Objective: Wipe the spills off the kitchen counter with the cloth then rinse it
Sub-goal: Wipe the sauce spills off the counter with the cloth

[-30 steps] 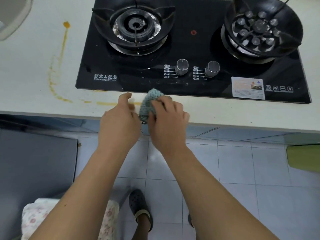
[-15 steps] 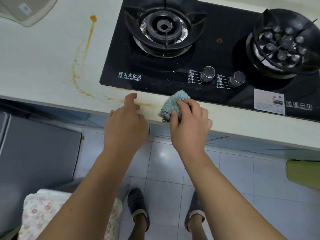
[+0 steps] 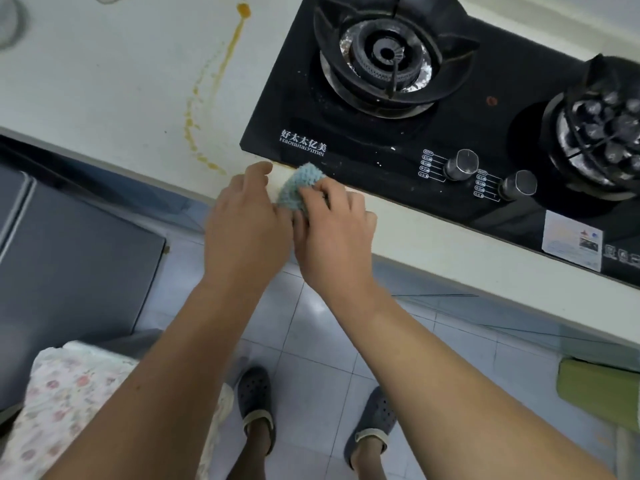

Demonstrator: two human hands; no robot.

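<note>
— Where is the small pale-blue knitted cloth (image 3: 298, 186) right now?

— Bunched up at the front edge of the pale cream tabletop (image 3: 114, 95), just in front of the near left corner of the black glass gas hob (image 3: 381, 143). The right hand (image 3: 332, 230) has its fingers curled over the cloth's near side and grips it. The left hand (image 3: 247, 216) sits right beside it with fingers loosely bent, touching the cloth's left edge; whether it truly pinches the fabric, I cannot tell.

— How would you expect it to handle?

— Light and soft, I judge. It folds into a wad under the fingers, so it has no stiffness of its own and takes whatever shape the hand gives it. The knit looks rough enough not to slip.

— Best place to take hold?

— Across the top of the wad, palm pressing down, so a broad face meets the orange trail of spilled sauce (image 3: 207, 109) running away to the left, well apart from the cloth.
</note>
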